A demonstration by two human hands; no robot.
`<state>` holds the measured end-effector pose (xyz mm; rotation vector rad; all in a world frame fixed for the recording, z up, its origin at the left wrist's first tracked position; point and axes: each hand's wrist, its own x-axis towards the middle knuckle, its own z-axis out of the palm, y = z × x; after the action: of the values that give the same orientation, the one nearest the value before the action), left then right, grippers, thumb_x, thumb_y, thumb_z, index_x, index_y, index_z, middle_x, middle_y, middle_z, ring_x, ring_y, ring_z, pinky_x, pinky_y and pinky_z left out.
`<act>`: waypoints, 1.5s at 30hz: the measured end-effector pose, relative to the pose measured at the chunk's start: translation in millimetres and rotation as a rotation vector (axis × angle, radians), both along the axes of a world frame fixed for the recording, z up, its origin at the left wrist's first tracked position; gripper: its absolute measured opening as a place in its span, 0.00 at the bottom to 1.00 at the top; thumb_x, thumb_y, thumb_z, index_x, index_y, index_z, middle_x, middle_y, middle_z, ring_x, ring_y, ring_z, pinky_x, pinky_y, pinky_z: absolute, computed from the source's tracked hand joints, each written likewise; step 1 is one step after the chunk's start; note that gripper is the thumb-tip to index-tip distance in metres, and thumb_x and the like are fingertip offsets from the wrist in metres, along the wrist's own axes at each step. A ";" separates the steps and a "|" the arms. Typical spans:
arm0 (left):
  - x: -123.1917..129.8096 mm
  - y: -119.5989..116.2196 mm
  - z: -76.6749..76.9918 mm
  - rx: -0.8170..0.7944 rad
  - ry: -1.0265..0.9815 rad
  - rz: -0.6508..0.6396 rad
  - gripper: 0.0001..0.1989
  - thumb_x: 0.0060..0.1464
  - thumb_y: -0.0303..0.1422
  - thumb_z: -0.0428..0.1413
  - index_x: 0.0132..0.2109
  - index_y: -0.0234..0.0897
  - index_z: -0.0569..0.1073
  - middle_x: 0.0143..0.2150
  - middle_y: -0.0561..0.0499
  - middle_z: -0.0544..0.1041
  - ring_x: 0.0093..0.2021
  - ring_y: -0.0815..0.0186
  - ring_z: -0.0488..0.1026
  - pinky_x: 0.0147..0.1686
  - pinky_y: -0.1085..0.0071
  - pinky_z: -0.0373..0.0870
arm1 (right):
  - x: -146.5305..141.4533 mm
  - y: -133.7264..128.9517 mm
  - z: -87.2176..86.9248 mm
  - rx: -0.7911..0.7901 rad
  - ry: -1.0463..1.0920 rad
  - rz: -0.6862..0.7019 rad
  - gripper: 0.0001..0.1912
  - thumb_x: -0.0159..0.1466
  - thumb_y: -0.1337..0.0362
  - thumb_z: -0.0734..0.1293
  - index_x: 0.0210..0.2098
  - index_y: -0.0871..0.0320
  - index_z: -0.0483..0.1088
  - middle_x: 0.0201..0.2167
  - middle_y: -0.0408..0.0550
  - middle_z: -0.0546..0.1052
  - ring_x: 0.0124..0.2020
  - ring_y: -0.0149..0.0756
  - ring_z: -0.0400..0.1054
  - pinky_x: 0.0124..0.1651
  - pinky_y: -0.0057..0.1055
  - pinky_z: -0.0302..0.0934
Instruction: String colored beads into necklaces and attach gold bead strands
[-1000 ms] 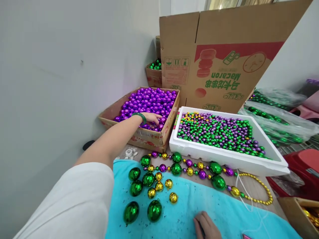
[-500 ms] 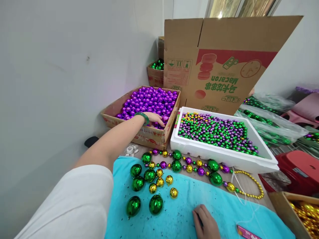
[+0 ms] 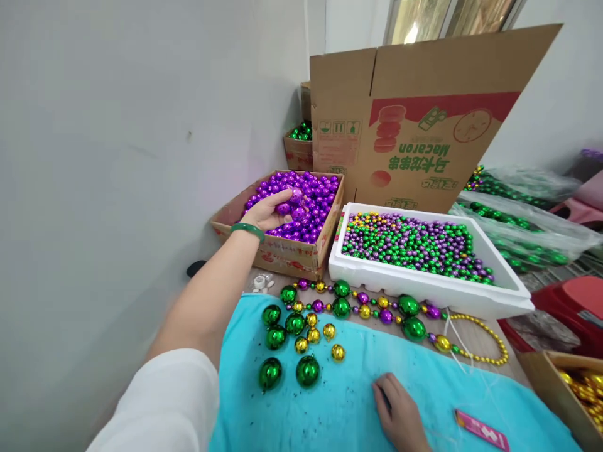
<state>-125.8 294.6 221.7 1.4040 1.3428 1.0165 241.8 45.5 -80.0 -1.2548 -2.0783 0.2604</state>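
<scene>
Left hand: fingers curled around at least 2 shiny purple balls, above the purple-filled carton, at 11 o'clock from the right hand.
Right hand: fingers bent on the turquoise cloth, well apart from the left; cannot tell if it grips anything.
Loose balls: 5 green balls and 5 gold balls, toward 10 o'clock.
Foam box: 12 o'clock, holding small mixed beads.
Pink packet: 3 o'clock.
</scene>
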 end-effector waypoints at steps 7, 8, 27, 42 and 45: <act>72.5 -106.0 -44.0 -0.031 0.228 -0.397 0.28 0.53 0.49 0.56 0.57 0.41 0.68 0.50 0.47 0.73 0.48 0.56 0.73 0.35 0.67 0.72 | -2.7 -1.7 17.2 -0.231 -0.142 -0.056 0.15 0.69 0.62 0.55 0.30 0.56 0.68 0.30 0.52 0.72 0.35 0.40 0.68 0.40 0.34 0.64; 87.6 -117.4 -62.0 -0.027 0.328 -0.465 0.27 0.50 0.47 0.59 0.55 0.41 0.70 0.50 0.48 0.73 0.50 0.56 0.72 0.41 0.65 0.72 | -2.9 -0.5 16.6 -0.269 -0.147 -0.062 0.15 0.69 0.62 0.55 0.31 0.57 0.69 0.32 0.53 0.73 0.36 0.40 0.68 0.41 0.34 0.64; 183.1 -166.9 -189.7 0.073 1.306 -0.737 0.34 0.47 0.31 0.62 0.62 0.45 0.64 0.66 0.39 0.57 0.57 0.46 0.64 0.48 0.57 0.70 | -1.7 7.9 26.0 -0.485 -0.069 -0.052 0.22 0.64 0.66 0.61 0.57 0.62 0.62 0.51 0.58 0.70 0.49 0.46 0.67 0.49 0.40 0.64; 83.4 -152.9 -149.4 0.143 1.088 -0.484 0.30 0.53 0.41 0.57 0.62 0.40 0.66 0.56 0.44 0.67 0.57 0.55 0.66 0.58 0.63 0.61 | -44.3 61.7 30.6 -0.621 0.064 0.034 0.41 0.57 0.65 0.71 0.66 0.63 0.53 0.53 0.62 0.67 0.50 0.48 0.68 0.51 0.44 0.65; 59.1 -135.4 -115.8 0.302 1.057 -0.177 0.20 0.61 0.41 0.49 0.55 0.38 0.73 0.50 0.45 0.71 0.52 0.59 0.69 0.56 0.66 0.64 | -39.2 61.0 32.8 -0.509 0.103 0.009 0.34 0.59 0.60 0.69 0.63 0.60 0.59 0.48 0.58 0.71 0.46 0.46 0.70 0.48 0.43 0.65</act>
<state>-66.7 159.2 105.9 2.4154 1.7617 0.3142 202.6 106.5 -47.2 -1.4816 -1.9935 0.8821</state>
